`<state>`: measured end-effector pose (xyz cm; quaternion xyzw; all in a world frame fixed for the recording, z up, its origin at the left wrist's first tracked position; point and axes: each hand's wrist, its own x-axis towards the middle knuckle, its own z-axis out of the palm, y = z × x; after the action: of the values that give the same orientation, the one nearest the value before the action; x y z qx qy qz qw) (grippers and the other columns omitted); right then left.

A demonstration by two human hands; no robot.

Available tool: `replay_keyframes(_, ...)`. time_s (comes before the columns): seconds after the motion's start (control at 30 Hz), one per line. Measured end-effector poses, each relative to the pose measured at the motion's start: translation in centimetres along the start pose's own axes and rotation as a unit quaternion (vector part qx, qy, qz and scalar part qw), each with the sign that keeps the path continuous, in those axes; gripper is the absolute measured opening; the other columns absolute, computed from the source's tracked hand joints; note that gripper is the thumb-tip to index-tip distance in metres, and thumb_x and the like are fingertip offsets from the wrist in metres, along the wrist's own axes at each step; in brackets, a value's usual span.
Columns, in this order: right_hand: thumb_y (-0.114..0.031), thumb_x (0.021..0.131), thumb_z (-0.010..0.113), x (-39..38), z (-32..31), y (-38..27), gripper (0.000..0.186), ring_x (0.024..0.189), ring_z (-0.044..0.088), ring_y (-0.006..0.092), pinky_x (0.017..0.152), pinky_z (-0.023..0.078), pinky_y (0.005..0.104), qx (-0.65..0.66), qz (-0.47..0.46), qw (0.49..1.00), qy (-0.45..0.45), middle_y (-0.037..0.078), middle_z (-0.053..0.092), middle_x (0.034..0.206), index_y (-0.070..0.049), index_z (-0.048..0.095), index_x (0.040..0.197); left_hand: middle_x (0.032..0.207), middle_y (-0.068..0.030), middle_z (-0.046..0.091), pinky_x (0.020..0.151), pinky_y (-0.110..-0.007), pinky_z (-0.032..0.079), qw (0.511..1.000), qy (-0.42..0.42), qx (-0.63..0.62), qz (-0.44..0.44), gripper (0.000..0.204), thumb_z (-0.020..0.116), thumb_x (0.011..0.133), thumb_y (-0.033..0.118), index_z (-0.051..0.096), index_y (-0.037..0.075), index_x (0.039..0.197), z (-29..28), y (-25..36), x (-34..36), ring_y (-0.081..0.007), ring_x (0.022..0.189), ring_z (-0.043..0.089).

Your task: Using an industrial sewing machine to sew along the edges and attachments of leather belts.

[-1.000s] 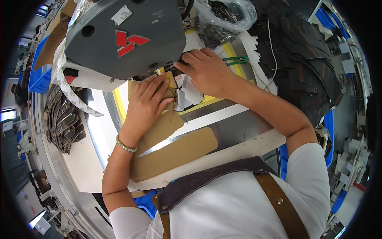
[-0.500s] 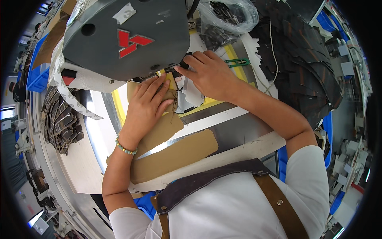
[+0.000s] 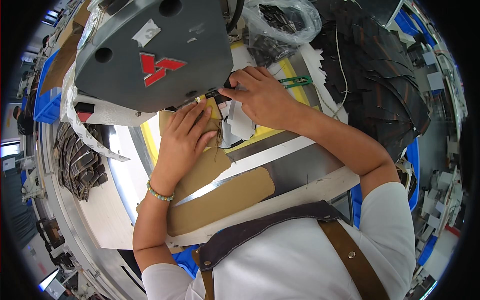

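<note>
A large dark grey sewing machine head (image 3: 165, 85) fills the upper left and hides the stitching spot beneath it. My left hand (image 3: 182, 132), with a beaded bracelet at the wrist, lies with fingers stretched out at the machine's lower edge. Under and beside it is tan sheet material (image 3: 210, 160). My right hand (image 3: 262, 97) is closed at the machine's right corner, thumb and forefinger together by a small dark piece (image 3: 232, 82); what they pinch is mostly hidden. Below that hand sits a translucent white piece (image 3: 241, 121), with loose dark threads near it.
Green thread snips (image 3: 296, 81) lie right of my right hand. A clear plastic bag (image 3: 290, 25) of dark pieces stands behind. Stacked dark panels (image 3: 380, 85) spread at the right, and a bundle of dark strips (image 3: 80, 162) lies at the left. A second tan sheet (image 3: 225, 200) is nearest me.
The view has shifted slightly, so the machine head appears lower and a little further left. Both hands keep nearly the same pose beside the machine.
</note>
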<state>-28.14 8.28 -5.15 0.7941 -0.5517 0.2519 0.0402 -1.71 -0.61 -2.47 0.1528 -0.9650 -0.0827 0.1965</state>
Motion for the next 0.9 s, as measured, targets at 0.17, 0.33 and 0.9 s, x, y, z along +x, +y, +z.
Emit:
replay_keyframes(0.17, -0.006, 0.085, 0.073, 0.0, 0.1, 0.0, 0.048, 0.119, 0.057, 0.0283, 0.102, 0.047, 0.0441, 0.0, 0.002, 1.0, -0.003, 0.007, 0.059, 0.122, -0.01, 0.077, 0.132, 0.148, -0.0122, 0.067, 0.113, -0.047, 0.051, 1.0, 0.0, 0.008, 0.002, 0.055, 0.084, 0.088, 0.023, 0.072, 0.001, 0.137, 0.1, 0.0, -0.2, -0.0334, 0.131, 0.063)
replay_keyframes(0.33, -0.006, 0.085, 0.073, 0.4, 0.3, 0.4, 0.047, 0.119, 0.057, 0.0289, 0.103, 0.047, 0.0441, 0.002, 0.0, 1.0, 0.002, 0.008, 0.059, 0.122, -0.011, 0.077, 0.131, 0.15, -0.0113, 0.066, 0.116, -0.05, 0.047, 0.999, -0.003, 0.037, 0.005, 0.056, 0.083, 0.09, 0.025, 0.071, 0.002, 0.139, 0.1, -0.4, 0.0, -0.0333, 0.135, 0.061)
replay_keyframes(0.9, -0.011, 0.083, 0.072, 0.4, -0.7, -0.5, 0.045, 0.117, 0.058, 0.0308, 0.098, 0.047, 0.0462, -0.027, -0.018, 0.999, 0.025, 0.009, 0.06, 0.117, -0.011, 0.078, 0.128, 0.15, -0.013, 0.066, 0.118, -0.051, 0.044, 0.998, 0.001, 0.058, 0.021, 0.054, 0.08, 0.091, 0.03, 0.071, 0.004, 0.138, -0.8, 0.0, -0.7, -0.0336, 0.137, 0.06)
